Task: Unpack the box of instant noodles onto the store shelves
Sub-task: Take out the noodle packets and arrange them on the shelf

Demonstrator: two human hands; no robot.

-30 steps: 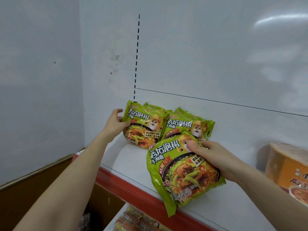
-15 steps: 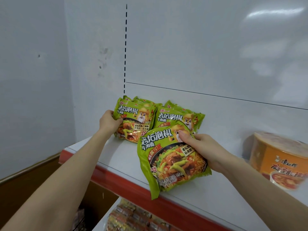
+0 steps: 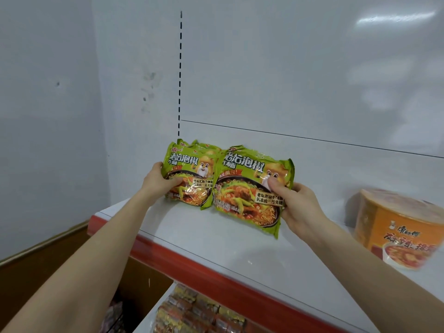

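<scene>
You have carried the green noodle packet back from the near edge of the shelf, where it hung over the red lip a second ago. It now stands face-out at the far side, covering the right-hand pile that showed before. Your right hand holds it by its right side, thumb pressed on the front face; the other fingers are hidden behind it. Your left hand has stayed on the left stack, gripping its left edge with the thumb across the front to steady it. The two fronts meet in the middle, the new packet slightly overlapping. By my judgement this packet is all but placed, and only the letting go remains. The back panel sits right behind both piles and the corner wall is close on the left, so nothing more fits that way. Bare white shelf lies to the right, between the packet and the orange noodle bowl, and a wide strip runs toward the red lip. You can draw both hands straight back toward yourself.
</scene>
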